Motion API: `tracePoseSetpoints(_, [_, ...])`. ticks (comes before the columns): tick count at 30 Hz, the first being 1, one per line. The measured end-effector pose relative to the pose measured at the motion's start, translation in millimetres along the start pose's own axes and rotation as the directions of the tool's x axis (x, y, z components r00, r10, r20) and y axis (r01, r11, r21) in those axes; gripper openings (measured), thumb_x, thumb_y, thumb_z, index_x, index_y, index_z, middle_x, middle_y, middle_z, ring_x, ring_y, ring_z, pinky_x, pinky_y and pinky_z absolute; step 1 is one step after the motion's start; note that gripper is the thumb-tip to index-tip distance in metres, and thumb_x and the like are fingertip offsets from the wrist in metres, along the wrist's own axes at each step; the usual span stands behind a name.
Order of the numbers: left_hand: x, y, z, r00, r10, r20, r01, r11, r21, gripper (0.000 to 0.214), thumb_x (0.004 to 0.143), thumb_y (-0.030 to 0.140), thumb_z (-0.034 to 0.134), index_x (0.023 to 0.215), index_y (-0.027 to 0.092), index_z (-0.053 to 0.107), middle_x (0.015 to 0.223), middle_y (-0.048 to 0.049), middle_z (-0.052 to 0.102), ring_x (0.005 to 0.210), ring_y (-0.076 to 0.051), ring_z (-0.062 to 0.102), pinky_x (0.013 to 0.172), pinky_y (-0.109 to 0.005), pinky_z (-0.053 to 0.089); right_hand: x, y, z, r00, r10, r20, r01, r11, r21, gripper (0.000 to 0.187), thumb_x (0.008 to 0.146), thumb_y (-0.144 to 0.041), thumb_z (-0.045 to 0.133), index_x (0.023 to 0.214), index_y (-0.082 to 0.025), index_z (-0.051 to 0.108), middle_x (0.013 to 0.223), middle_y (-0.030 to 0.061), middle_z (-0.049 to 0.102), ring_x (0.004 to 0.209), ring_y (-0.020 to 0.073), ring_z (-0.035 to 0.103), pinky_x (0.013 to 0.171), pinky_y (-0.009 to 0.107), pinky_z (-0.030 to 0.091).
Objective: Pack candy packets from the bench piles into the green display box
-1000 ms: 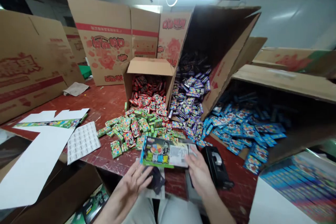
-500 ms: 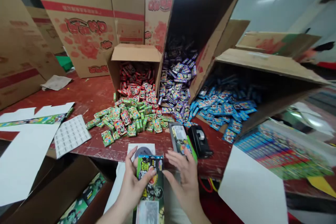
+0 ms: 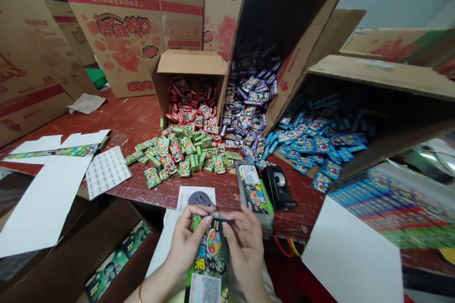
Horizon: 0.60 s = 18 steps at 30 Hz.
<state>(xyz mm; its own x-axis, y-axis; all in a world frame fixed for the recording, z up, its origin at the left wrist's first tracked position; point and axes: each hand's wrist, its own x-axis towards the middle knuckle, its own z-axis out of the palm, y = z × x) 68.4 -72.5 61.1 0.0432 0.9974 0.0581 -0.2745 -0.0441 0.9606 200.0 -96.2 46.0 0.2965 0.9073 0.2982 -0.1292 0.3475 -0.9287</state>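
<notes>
Broadly, the red table [image 3: 131,118] carries everything here, with tall printed cartons [image 3: 110,28] standing along its back like a screen. Two big cartons, the purple-packet carton [image 3: 298,52] and the blue-packet carton [image 3: 384,75], open toward the person, presumably so their contents slide forward within reach; the small carton [image 3: 192,62] between them and the tall ones faces the same way. At the right, a display box [image 3: 387,199] shows its coloured rows, its white flap hanging toward the person.

The printed pack [image 3: 213,251] is over the lap, just before the table's near edge, its upper end toward the table. The left hand [image 3: 186,239] clamps its upper left side, thumb on the printed face, likely to steady it; the right hand [image 3: 247,246] pinches the opposite upper corner, leaving that end under both thumbs. A similar pack [image 3: 254,194] lies beside the black tape dispenser [image 3: 279,189], both apparently parked handy to the right hand.

Smallest, green boxes [image 3: 186,147] mingle with red ones in front of the small carton.
</notes>
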Motion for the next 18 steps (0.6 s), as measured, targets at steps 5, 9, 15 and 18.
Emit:
tracePoseSetpoints(5, [0.9,13.4,-1.3,1.0,-0.02,0.015,0.021,1.0,-0.016,0.015,0.07,0.026,0.077,0.076,0.018,0.066,0.082,-0.0055,0.073,0.086,-0.022,0.068,0.082,-0.033,0.05,-4.0,-5.0,-3.5,0.995,0.094,0.03,-0.095,0.996,0.003,0.069,0.086,-0.022,0.06,0.141,-0.03,0.019,0.101,0.0056,0.067,0.094,0.0193,0.065,0.088,0.037,0.052])
tracePoseSetpoints(9, [0.9,23.0,-7.0,0.995,-0.082,0.059,0.075,0.991,0.11,0.015,0.069,0.03,0.077,0.071,0.016,0.071,0.088,-0.0093,0.075,0.085,-0.021,0.067,0.08,-0.03,0.051,3.5,-14.1,-4.5,0.98,0.188,0.06,-0.188,0.982,0.005,0.068,0.076,-0.024,0.071,0.133,-0.026,0.033,0.083,0.0008,0.069,0.085,0.0184,0.066,0.08,0.031,0.053])
tracePoseSetpoints(15, [5.9,28.6,-1.8,0.978,-0.209,0.01,0.208,0.976,0.064,0.024,0.069,0.037,0.077,0.08,0.017,0.073,0.074,-0.0052,0.077,0.062,-0.015,0.066,0.06,-0.022,0.052,28.2,-33.8,-4.4,0.873,0.457,0.168,-0.468,0.883,0.029,0.062,0.073,-0.031,0.075,0.125,-0.02,0.043,0.086,0.0062,0.075,0.082,0.0204,0.068,0.075,0.032,0.053])
tracePoseSetpoints(18, [7.9,30.3,0.4,0.983,-0.176,0.053,0.166,0.975,0.15,0.024,0.074,0.04,0.071,0.071,0.016,0.072,0.065,-0.0031,0.074,0.056,-0.013,0.062,0.054,-0.02,0.047,35.8,-35.9,-10.9,0.827,0.521,0.209,-0.541,0.839,0.05,0.063,0.07,-0.03,0.078,0.123,-0.017,0.047,0.089,0.0091,0.075,0.089,0.023,0.068,0.087,0.039,0.049])
